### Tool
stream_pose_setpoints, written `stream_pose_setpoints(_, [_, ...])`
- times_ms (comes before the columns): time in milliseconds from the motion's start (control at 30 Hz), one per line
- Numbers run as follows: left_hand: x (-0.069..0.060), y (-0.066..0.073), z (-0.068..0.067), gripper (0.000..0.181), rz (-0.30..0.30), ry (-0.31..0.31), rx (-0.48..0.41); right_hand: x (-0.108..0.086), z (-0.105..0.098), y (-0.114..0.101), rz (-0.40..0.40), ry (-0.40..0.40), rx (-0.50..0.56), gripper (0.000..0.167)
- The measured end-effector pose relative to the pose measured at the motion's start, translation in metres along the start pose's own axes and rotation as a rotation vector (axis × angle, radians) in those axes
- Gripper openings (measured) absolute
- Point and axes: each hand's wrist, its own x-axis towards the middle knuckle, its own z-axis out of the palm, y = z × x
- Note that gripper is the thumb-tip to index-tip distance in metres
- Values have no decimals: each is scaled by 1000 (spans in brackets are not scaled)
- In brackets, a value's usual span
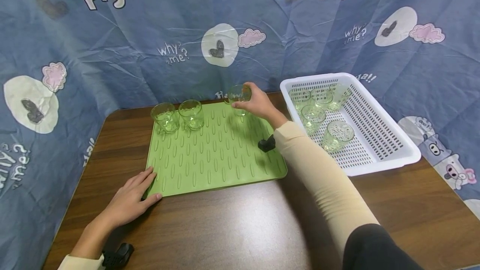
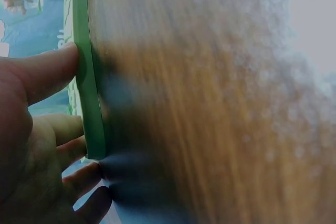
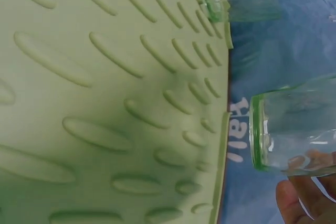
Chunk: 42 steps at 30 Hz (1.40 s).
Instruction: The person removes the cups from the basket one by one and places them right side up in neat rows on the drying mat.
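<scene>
A clear drinking glass [image 1: 237, 94] is in my right hand [image 1: 259, 103], raised over the back edge of the green ridged mat [image 1: 213, 157]. In the right wrist view the held glass [image 3: 294, 129] is apart from the mat, its thick green-tinted base towards the mat. Two more glasses, a left one [image 1: 167, 120] and a right one [image 1: 192, 116], stand side by side at the mat's back left. My left hand [image 1: 125, 201] rests at the mat's front left corner, thumb and fingers touching its edge, as the left wrist view also shows.
A white perforated plastic basket [image 1: 393, 159] stands right of the mat, with several glasses [image 1: 338, 136] inside. Under both lies a dark wooden table [image 1: 210, 232]. A blue printed cloth [image 1: 150, 24] hangs behind the table and at its sides.
</scene>
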Motion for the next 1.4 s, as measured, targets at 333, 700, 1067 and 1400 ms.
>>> stream_pose_setpoints(333, [-1,2,1,77,-10,-3,-4,7,24,-5,53,3,40,93])
stream_pose_setpoints(700, [-4,1,-3,78,-17,-8,-11,12,46,-14,54,-14,154,92])
stream_pose_setpoints(1067, [-3,2,-1,76,-8,3,-9,13,63,-11,54,-24,180,90])
stream_pose_setpoints(1400, [-4,3,-1,75,-8,3,-12,13,71,-7,75,-38,240,88])
